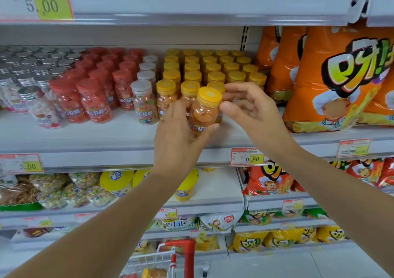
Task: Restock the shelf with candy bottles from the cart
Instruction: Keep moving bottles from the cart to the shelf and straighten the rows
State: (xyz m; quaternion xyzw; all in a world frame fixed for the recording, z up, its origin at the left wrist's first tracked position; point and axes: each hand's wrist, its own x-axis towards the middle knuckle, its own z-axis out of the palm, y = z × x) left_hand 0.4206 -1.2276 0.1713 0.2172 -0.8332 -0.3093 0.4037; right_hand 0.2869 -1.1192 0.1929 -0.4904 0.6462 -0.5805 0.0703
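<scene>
On the shelf (106, 137) front, left grip (181, 132) clasping the orange bottle (205, 109), I'd seat it upright toward three o'clock, right grip (245, 107) loose and empty.

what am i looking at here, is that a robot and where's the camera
No robot here: a person's two bare hands are the grips. The one picture comes from a camera worn on the head, looking forward and down at a shop shelf. On it stand rows of candy bottles with silver, red, clear and yellow caps, with orange snack bags to their right. The left grip holds a yellow-capped bottle in front of the yellow rows. The right grip is beside its cap; whether it pinches anything I cannot tell. The cart shows at the bottom edge.
</scene>
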